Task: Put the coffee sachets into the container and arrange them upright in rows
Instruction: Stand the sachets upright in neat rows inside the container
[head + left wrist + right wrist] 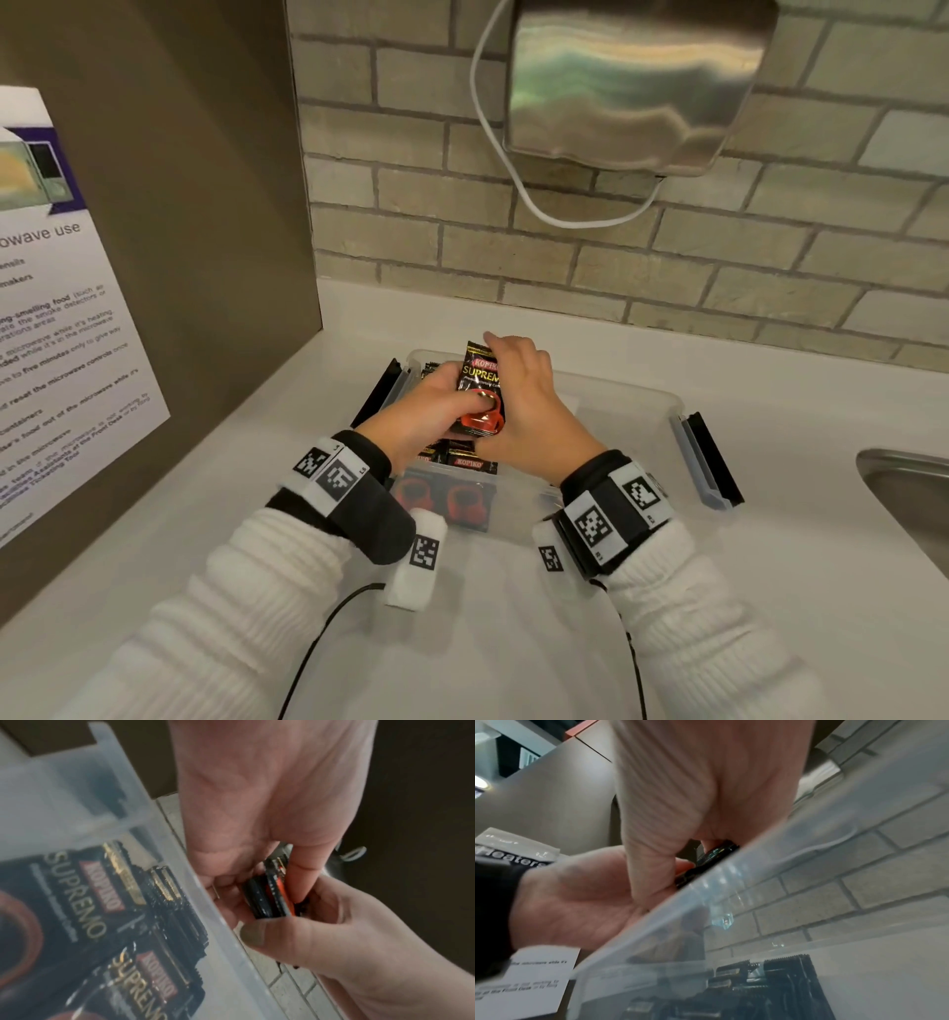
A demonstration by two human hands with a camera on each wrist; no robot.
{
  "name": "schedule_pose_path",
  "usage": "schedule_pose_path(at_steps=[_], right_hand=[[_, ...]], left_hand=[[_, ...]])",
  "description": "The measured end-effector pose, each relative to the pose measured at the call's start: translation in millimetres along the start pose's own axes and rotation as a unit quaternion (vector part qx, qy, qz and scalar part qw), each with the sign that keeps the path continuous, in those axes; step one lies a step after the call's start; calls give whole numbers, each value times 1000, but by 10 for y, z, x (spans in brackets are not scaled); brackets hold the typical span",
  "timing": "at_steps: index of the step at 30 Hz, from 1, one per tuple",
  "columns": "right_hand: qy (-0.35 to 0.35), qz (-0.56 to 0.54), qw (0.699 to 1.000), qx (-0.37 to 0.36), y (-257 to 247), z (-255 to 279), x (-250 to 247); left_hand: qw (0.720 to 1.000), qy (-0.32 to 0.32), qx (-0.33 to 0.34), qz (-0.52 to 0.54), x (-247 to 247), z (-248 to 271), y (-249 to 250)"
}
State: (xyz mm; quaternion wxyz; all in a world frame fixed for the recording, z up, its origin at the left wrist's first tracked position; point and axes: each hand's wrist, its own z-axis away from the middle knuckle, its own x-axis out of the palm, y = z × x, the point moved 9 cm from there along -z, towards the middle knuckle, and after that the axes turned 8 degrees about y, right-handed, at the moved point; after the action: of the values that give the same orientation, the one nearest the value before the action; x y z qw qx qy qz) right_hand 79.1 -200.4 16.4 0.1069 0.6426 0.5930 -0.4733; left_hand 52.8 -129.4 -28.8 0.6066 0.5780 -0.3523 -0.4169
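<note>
Both hands meet over the clear plastic container (624, 395) on the white counter (513, 642). Her or his left hand (431, 411) curls round the lower part of a small stack of black Kopiko Supremo coffee sachets (481, 390), thumb pressed on the red cup picture, while the right hand (524, 395) grasps the same stack from the right side, fingers over its top edge. From the head view only the front sachet's face shows; the left wrist view shows the stack edge-on (267, 898), several sachets thick, pinched between the two hands just outside the container wall (180, 852).

More sachets (462, 457) are already in the left end of the container, seen through the near wall; in the left wrist view they (85, 902) lie overlapped rather than clearly upright. Black clip handles (714, 457) stick out at the container's two ends.

Farther off, a brick-tile wall (719, 267) carries a steel dispenser (637, 82) with a looping white cable (518, 190). A microwave-use notice (56, 318) hangs on the left panel, and a steel sink (909, 488) edge shows at right.
</note>
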Motion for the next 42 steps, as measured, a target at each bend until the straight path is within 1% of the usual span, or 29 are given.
schedule_pose_path(at_steps=[2,3,4,5,6,7,8,9,10,11,12,14,17,18,19,22,23,25,27,28,29,31,32,33,34,37,38,39,42], right_hand=[[-18,-52,998,20,-13,8,45],[-12,-102,994,46,-1,4,43],[1,-166,983,83,42,-2,38],[16,-245,961,128,95,4,33],[29,-333,926,175,157,21,45],[33,-420,881,215,201,43,83],[25,-493,835,242,222,64,139],[10,-540,803,251,212,76,197],[0,-558,792,246,191,74,242],[-2,-554,796,243,184,71,270],[5,-533,808,249,206,71,289],[31,-476,831,285,312,89,290],[55,-355,885,296,415,132,147],[57,-331,895,292,433,149,110],[57,-326,896,296,453,178,88],[70,-328,878,342,542,285,73],[74,-318,875,357,577,319,71],[69,-285,877,380,655,394,84],[28,-256,882,394,682,460,153],[-3,-237,888,395,679,484,201],[-37,-209,896,390,680,495,251],[-96,-152,908,380,660,488,324],[-124,-126,911,374,646,479,355],[-152,-95,914,363,639,461,388],[-175,-65,918,351,616,444,408],[-209,-18,921,329,589,400,469],[-215,-9,923,320,564,381,482],[-223,3,923,313,531,368,495],[-236,40,929,284,478,313,510]], left_hand=[[1000,11,4,-12,-4,-9,-5],[1000,14,2,6,-5,-1,-10],[999,15,0,31,-9,3,-19],[999,20,1,49,-26,8,-23],[998,28,4,58,-50,13,-21],[997,37,9,59,-76,22,-11],[997,47,16,54,-101,15,-12],[997,55,21,40,-113,7,-10],[998,62,27,20,-124,-3,-13],[997,66,33,-2,-124,-2,-7],[997,66,42,-25,-122,-7,-7],[994,54,55,-72,-109,-18,-19],[990,8,59,-128,-67,-17,-39],[988,-11,54,-143,-48,-27,-62],[986,-30,43,-158,-29,-30,-88],[983,-68,10,-171,-16,-33,-131],[984,-68,5,-162,-42,-34,-104],[986,-48,14,-159,-157,-59,-7],[978,-38,11,-205,-262,-76,29],[966,-48,7,-252,-275,-96,10],[947,-65,-2,-316,-269,-110,-39],[893,-93,-15,-440,-235,-116,-136],[868,-96,-11,-487,-227,-127,-157],[851,-92,-8,-518,-223,-135,-158],[841,-87,-2,-534,-221,-154,-158],[821,-94,22,-562,-183,-183,-146],[818,-94,30,-566,-183,-195,-143],[823,-90,41,-560,-188,-202,-128],[854,-79,81,-508,-196,-206,-63]])
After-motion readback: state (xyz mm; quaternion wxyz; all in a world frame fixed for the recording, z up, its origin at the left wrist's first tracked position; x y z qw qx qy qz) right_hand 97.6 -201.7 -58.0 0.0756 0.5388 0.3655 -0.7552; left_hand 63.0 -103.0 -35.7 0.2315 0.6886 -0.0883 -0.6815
